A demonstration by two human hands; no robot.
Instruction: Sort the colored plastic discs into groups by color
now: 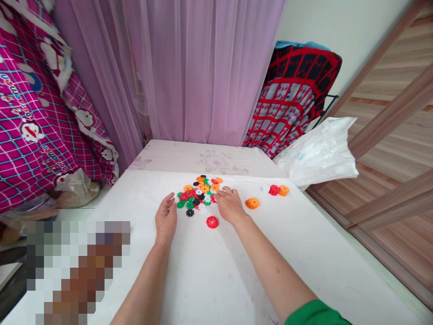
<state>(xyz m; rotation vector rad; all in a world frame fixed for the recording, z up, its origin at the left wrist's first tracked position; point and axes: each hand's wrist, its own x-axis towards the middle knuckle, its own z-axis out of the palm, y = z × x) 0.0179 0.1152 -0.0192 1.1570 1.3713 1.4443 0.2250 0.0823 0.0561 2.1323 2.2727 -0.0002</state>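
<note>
A heap of notched plastic discs (199, 195) in red, green, orange, black and white lies on the white-covered table. Along the left side of this heap my left hand (166, 215) rests upright on its edge, fingers stretched out and holding nothing. Opposite, my right hand (231, 205) reaches the heap's right edge, with fingers apart and slightly bent. Its fingertips partly hide a few discs there; whether they press on any is unclear. Nearer to me, a red disc (212, 222) lies apart, between the hands. An orange stack of discs (252, 203) sits right of my right hand.
Farther right are a red disc group (274, 190) and an orange disc group (283, 190), side by side. A white plastic bag (321, 151) stands at the table's right back edge. Purple curtains (209, 72) hang behind. A blurred patch (83, 275) covers the lower left.
</note>
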